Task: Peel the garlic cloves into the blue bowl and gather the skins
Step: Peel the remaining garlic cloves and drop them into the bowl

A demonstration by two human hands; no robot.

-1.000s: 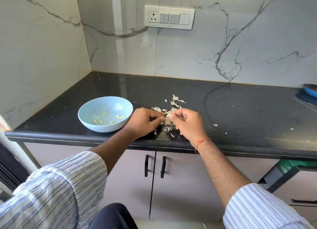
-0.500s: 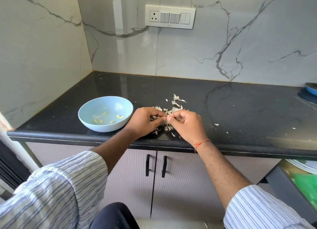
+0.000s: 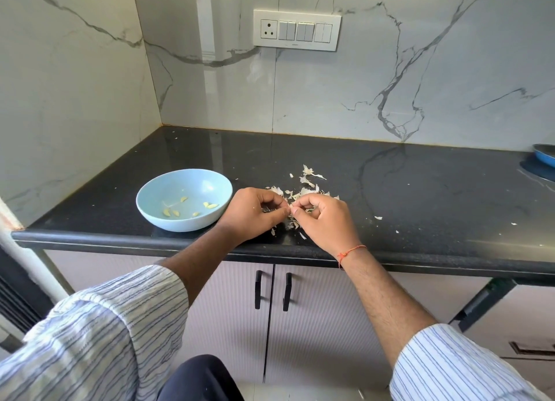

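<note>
Grip: both hands meet fingertip to fingertip just inside the counter's (image 3: 390, 196) front edge, fingers curled and pinching a small garlic piece (image 3: 290, 206) between them; the piece is almost wholly hidden, so whether it is clove or skin cannot be told.
Left hand: the left hand (image 3: 252, 213) lies knuckles up, thumb and forefinger closed on the piece, its wrist crossing the front edge.
Right hand: the right hand (image 3: 322, 219) mirrors it, fingers bent inward, with an orange thread (image 3: 350, 252) tied round the wrist.
Sleeves: striped white sleeves (image 3: 99, 334) cover both forearms nearest the camera, pushed back from the wrists.
Cabinet: two pale doors with black handles (image 3: 258, 289) stand below the counter's front edge.
Skins: papery garlic skins (image 3: 306, 184) lie scattered under and just behind the hands, spreading toward the middle of the counter, with a few stray flakes to the right.
Blue bowl: the blue bowl (image 3: 156, 196) sits near the front edge, just left of the left hand and close to the counter's left end.
Peeled cloves: several pale yellow peeled cloves (image 3: 210, 205) rest apart on the bowl's floor.
Right edge: a blue dish (image 3: 545, 157) shows partly at the counter's far right edge.
Wall: a white switch plate (image 3: 297, 30) with a socket is mounted on the marble wall (image 3: 390, 70) behind the counter.
</note>
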